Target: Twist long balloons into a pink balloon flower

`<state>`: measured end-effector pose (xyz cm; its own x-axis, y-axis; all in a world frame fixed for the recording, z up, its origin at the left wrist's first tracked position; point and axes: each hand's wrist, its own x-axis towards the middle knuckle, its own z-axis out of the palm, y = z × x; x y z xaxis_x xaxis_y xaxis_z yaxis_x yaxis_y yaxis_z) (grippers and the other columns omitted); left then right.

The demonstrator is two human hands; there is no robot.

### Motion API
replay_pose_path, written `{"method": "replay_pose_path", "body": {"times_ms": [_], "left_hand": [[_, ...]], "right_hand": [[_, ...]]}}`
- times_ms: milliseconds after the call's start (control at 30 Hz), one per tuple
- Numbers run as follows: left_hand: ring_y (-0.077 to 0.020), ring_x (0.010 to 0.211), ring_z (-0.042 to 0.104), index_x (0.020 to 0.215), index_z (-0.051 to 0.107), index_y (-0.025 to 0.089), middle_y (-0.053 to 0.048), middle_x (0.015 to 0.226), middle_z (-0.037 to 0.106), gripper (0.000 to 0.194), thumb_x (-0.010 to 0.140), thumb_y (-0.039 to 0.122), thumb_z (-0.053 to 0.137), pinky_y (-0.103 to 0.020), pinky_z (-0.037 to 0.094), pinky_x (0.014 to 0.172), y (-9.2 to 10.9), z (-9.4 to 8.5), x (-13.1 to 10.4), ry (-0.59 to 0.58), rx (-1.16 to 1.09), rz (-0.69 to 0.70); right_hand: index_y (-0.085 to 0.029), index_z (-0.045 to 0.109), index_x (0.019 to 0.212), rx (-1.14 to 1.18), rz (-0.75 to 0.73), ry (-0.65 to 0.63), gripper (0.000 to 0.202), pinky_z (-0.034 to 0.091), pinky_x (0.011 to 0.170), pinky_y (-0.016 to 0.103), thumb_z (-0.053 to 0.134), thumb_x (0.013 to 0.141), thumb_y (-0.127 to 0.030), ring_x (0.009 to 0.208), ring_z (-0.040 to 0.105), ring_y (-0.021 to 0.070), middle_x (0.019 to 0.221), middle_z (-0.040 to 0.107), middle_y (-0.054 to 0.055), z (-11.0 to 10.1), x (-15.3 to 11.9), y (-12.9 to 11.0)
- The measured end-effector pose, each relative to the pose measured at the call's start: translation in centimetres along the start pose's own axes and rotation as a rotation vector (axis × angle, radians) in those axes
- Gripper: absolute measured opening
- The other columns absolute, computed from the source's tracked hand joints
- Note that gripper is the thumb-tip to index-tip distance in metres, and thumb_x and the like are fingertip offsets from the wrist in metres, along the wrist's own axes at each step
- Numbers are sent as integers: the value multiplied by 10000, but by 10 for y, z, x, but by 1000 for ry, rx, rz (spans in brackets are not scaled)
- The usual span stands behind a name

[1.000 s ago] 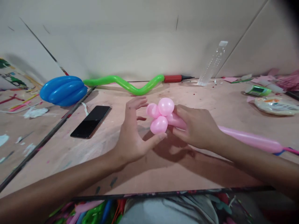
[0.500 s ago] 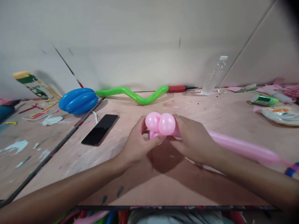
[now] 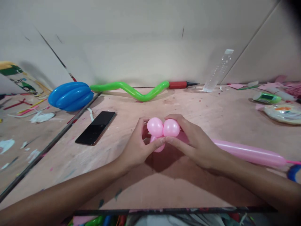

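A pink modelling balloon [image 3: 249, 152] is held in front of me above the table, its near end twisted into several small round bubbles. Its long straight part runs out to the right behind my right forearm and ends in a thin uninflated tip. My left hand [image 3: 138, 142] is closed around the bubbles from the left, thumb pressed on a lower bubble. From the right, my right hand [image 3: 194, 139] grips the right bubble, its thumb beneath it and its fingers over the top. Both thumb tips nearly meet at the twist. Fingers behind the bubbles are partly hidden.
A black phone [image 3: 96, 128] lies left of my hands. Along the wall are a blue balloon bundle [image 3: 71, 96], a bent green balloon [image 3: 141, 96], a red hand pump [image 3: 178, 85] and a leaning clear bottle [image 3: 217, 72]. A green-labelled roll [image 3: 267, 97] and a packet [image 3: 283, 113] lie at right.
The right thumb has come up onto the right bubble, close to the left thumb. The two upper bubbles now sit more side by side. The view has shifted slightly.
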<state>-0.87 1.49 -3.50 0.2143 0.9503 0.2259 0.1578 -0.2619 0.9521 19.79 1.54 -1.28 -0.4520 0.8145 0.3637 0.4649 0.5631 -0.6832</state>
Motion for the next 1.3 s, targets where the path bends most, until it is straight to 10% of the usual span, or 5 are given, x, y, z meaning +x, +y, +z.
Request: {"method": "replay_pose_path", "body": {"times_ms": [133, 667, 900, 1067, 1300], "left_hand": [[-235, 1100, 618, 1239, 553, 228, -69, 1219, 632, 507, 801, 324, 789, -341, 538, 905, 1, 0, -3, -117, -14, 14], [-174, 934, 638, 1119, 574, 239, -17, 1097, 625, 523, 712, 360, 878, -249, 553, 729, -2, -1, -1, 48, 97, 112], [-176, 899, 604, 1067, 594, 208, -13, 1018, 634, 408, 756, 344, 821, -267, 507, 771, 0, -4, 1, 7, 212, 134], [-172, 856, 577, 966, 583, 186, 2, 925, 614, 296, 815, 389, 738, -273, 469, 752, 1, -22, 16, 193, 311, 69], [-209, 895, 616, 1005, 548, 183, -30, 987, 632, 353, 839, 463, 685, -307, 495, 741, 18, -40, 26, 244, 389, -34]], "right_hand": [[-276, 553, 1266, -11, 55, -12, 326, 488, 871, 391, 592, 968, -401, 1052, 637, 261, 1246, 672, 63, 3, -2, -2], [-303, 541, 1354, 15, 102, -14, 399, 484, 946, 387, 569, 983, -448, 1158, 620, 253, 1348, 641, 41, -1, -2, 0], [-284, 214, 1613, -276, 99, -121, 840, 485, 927, 441, 592, 924, -580, 1191, 633, 329, 1452, 588, 112, -11, -2, 2], [-238, 634, 1164, -541, 107, -191, 329, 428, 733, 321, 640, 873, -392, 919, 677, 252, 1122, 726, 49, -20, 5, 5], [-231, 621, 963, -732, 211, -214, 246, 295, 605, 299, 583, 922, -470, 697, 617, 207, 905, 718, 30, -18, 7, 10]]}}
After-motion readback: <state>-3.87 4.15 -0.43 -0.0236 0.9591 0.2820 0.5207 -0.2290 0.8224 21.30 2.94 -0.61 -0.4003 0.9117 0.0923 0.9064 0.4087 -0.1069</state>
